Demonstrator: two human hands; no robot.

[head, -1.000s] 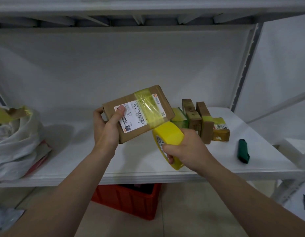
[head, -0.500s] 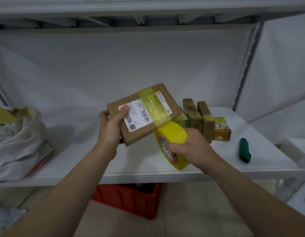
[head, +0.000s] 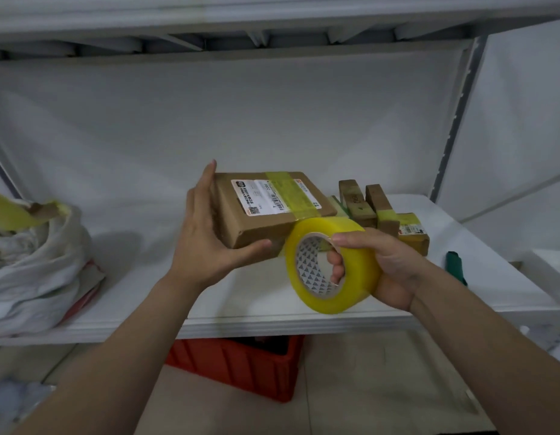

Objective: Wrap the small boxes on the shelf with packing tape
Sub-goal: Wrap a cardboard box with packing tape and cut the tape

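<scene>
The box [head: 266, 211] is being held in the air just above the shelf [head: 209, 309], near its middle, with the label [head: 256, 199] facing up and tilted toward the camera. It is being clamped by the left hand [head: 206, 246]. The fingers are being laid flat against its left end and the thumb is being pressed along its near side, so the top and right end are being left free for taping. A yellow strip [head: 292, 196] is lying across the label, from the far edge to the near right corner, where it is being met by the roll [head: 332, 265].

The roll is being gripped by the right hand [head: 388, 268], thumb over the outer rim and fingers hooked through the core. This is apparently so that it can turn and pay out tape while the strip is being pulled taut. It is being held against the box's near right corner, probably so the strip can be carried round underneath.

Other small boxes [head: 379, 208] are being stored upright at the far right of the shelf, some banded in yellow. A green cutter [head: 456, 266] is lying to their right, within reach for cutting.
</scene>
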